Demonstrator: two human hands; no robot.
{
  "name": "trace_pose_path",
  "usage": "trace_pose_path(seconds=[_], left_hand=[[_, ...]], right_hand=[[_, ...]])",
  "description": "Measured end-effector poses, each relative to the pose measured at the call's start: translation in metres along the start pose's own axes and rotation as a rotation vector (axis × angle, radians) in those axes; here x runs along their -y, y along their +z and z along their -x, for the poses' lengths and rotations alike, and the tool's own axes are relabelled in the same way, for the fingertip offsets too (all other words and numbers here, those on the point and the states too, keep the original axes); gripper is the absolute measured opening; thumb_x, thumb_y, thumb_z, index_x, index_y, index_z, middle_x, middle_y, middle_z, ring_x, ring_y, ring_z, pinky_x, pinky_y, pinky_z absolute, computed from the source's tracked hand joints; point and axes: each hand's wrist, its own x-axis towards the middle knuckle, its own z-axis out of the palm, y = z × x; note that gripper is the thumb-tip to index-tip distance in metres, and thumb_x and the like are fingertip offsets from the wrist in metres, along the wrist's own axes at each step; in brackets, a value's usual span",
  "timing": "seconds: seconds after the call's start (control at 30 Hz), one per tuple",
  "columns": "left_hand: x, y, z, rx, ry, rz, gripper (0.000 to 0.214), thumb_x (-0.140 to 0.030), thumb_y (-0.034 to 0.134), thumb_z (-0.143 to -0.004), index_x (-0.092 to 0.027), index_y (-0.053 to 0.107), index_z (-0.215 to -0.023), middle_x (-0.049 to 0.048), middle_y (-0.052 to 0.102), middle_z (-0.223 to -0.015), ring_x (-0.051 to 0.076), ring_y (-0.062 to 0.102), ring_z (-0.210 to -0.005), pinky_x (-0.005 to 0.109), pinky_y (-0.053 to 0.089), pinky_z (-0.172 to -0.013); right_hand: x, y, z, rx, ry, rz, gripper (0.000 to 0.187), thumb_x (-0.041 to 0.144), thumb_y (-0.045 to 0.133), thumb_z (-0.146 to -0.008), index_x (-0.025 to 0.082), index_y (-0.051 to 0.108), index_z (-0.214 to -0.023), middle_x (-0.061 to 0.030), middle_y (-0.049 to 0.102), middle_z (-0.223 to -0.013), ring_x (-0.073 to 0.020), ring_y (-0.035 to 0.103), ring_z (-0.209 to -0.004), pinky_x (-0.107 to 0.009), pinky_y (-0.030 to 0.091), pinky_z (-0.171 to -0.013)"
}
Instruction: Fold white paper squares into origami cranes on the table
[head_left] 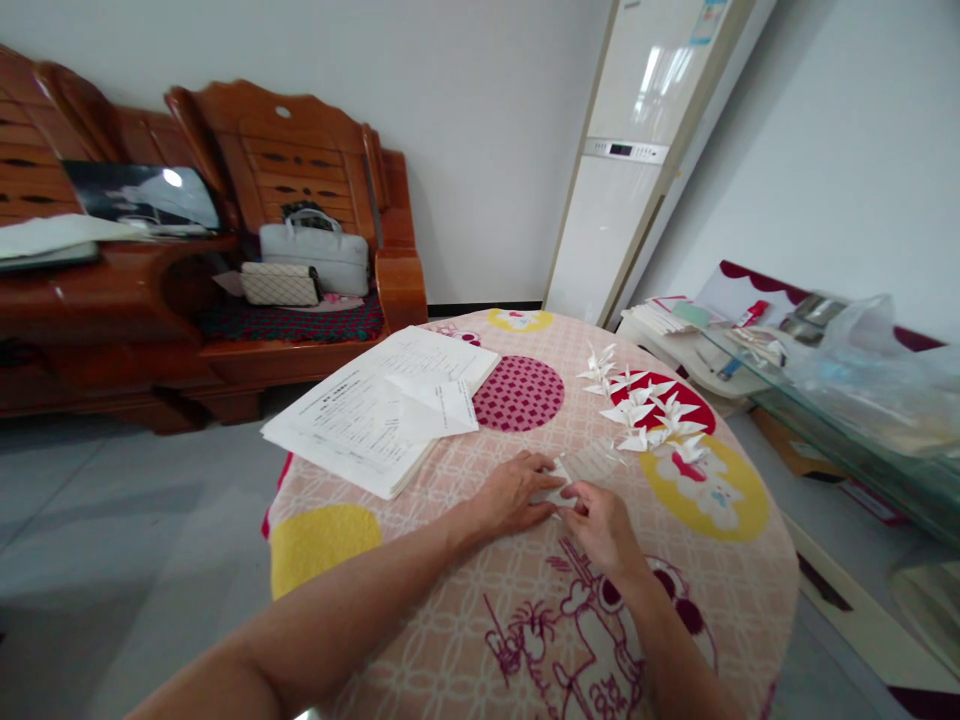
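A small piece of folded white paper (pixel 559 492) lies on the table between my two hands. My left hand (pixel 517 492) holds it down from the left, fingers bent over its edge. On the other side, my right hand (pixel 602 522) pinches the paper between thumb and fingers. Parts of the paper are hidden under the fingers. Just beyond it lies a flat clear strip (pixel 596 462), whose kind I cannot make out. Several white folded paper cranes (pixel 637 405) stand in a group farther off, to the right.
A stack of printed sheets (pixel 352 415) lies at the left, with a loose folded sheet (pixel 431 405) on top. A patterned cloth (pixel 450 620) covers the round table. Right of it is a glass shelf (pixel 795 385) with a plastic bag (pixel 862 370). A wooden bench (pixel 285 140) stands behind.
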Motion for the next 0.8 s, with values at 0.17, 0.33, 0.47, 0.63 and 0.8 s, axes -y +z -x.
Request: trace_pose_path(seconds=[0.17,0.33,0.47,0.63,0.8], left_hand=[[0.002,0.003,0.000,-0.039,-0.061,0.060,0.038,-0.019,0.063,-0.076,-0.023,0.069,-0.114,0.0093,0.060,-0.123,0.025,0.055,-0.113,0.039,0.045,-0.099],[0.012,-0.005,0.006,-0.011,-0.090,0.129,0.047,-0.010,0.059,-0.073,-0.020,0.067,-0.118,0.0110,0.060,-0.126,0.025,0.055,-0.116,0.039,0.044,-0.101],[0.020,-0.014,0.012,0.026,-0.081,0.158,0.053,-0.006,0.057,-0.070,-0.021,0.066,-0.120,0.0112,0.058,-0.131,0.026,0.053,-0.119,0.041,0.042,-0.103],[0.037,-0.025,0.014,0.049,-0.060,0.182,0.057,0.000,0.052,-0.065,-0.023,0.069,-0.115,0.0091,0.057,-0.132,0.025,0.056,-0.117,0.041,0.043,-0.102],[0.054,-0.034,0.016,0.112,-0.018,0.229,0.065,0.003,0.052,-0.059,-0.026,0.068,-0.115,0.0064,0.055,-0.136,0.024,0.054,-0.119,0.038,0.046,-0.096]], right_hand=[[-0.005,0.008,0.000,0.003,0.018,0.052,0.043,0.027,0.055,-0.077,0.014,0.069,-0.116,-0.0003,0.063,-0.058,-0.0153,0.055,-0.053,-0.026,0.039,-0.056],[-0.002,0.004,-0.002,0.052,0.044,0.056,0.047,0.027,0.055,-0.076,0.013,0.068,-0.120,-0.0004,0.064,-0.057,-0.0150,0.055,-0.052,-0.025,0.040,-0.054],[-0.003,0.003,-0.004,0.060,0.064,0.040,0.049,0.027,0.056,-0.075,0.012,0.067,-0.121,-0.0007,0.065,-0.057,-0.0148,0.056,-0.052,-0.025,0.042,-0.055],[-0.005,0.004,-0.003,0.063,0.065,0.038,0.049,0.027,0.057,-0.076,0.011,0.067,-0.121,-0.0022,0.066,-0.060,-0.0161,0.057,-0.054,-0.027,0.043,-0.058],[-0.007,0.004,-0.002,0.053,0.056,0.051,0.047,0.028,0.057,-0.076,0.012,0.068,-0.119,-0.0035,0.068,-0.062,-0.0169,0.058,-0.056,-0.028,0.044,-0.060]])
